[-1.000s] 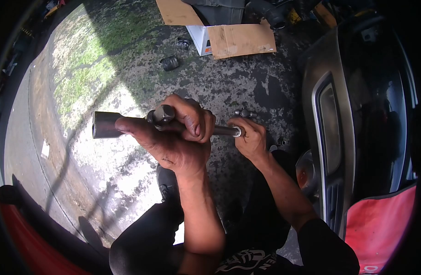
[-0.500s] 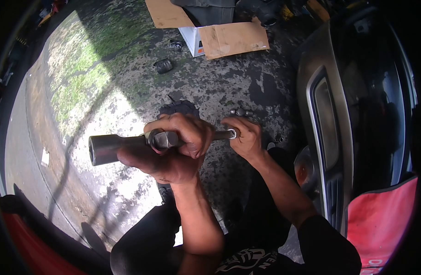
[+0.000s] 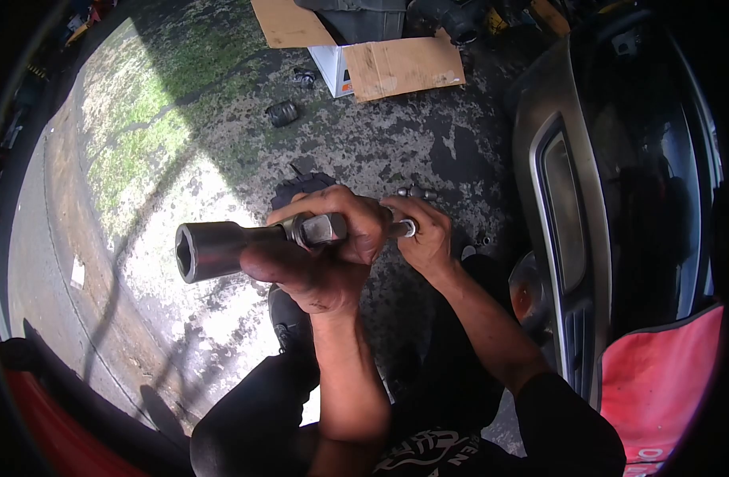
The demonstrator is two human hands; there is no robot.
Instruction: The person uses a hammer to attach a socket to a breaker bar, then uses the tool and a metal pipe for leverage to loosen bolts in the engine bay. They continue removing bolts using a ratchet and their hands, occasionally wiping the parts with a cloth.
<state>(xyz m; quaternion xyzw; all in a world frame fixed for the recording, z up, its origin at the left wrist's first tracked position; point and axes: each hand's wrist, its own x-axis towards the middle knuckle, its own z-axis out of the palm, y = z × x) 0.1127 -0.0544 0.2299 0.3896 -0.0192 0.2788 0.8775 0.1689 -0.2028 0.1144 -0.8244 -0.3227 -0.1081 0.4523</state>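
A metal socket with a hexagonal opening points to the left, joined to the square head of a long metal bar. My left hand is wrapped round the bar near its head, its thumb lying along the socket. To the right, my right hand is closed round the far end of the bar. A dark cloth-like bundle lies on the ground behind my left hand, partly hidden by it.
A car bumper stands at the right, with a red cover below. An open cardboard box holds dark parts at the top. A black cylindrical part and a metal cross-shaped part lie on the stained ground.
The socket and my left hand have moved to the right, nearer my right hand, and the socket's opening faces the camera more. My right hand has barely moved.
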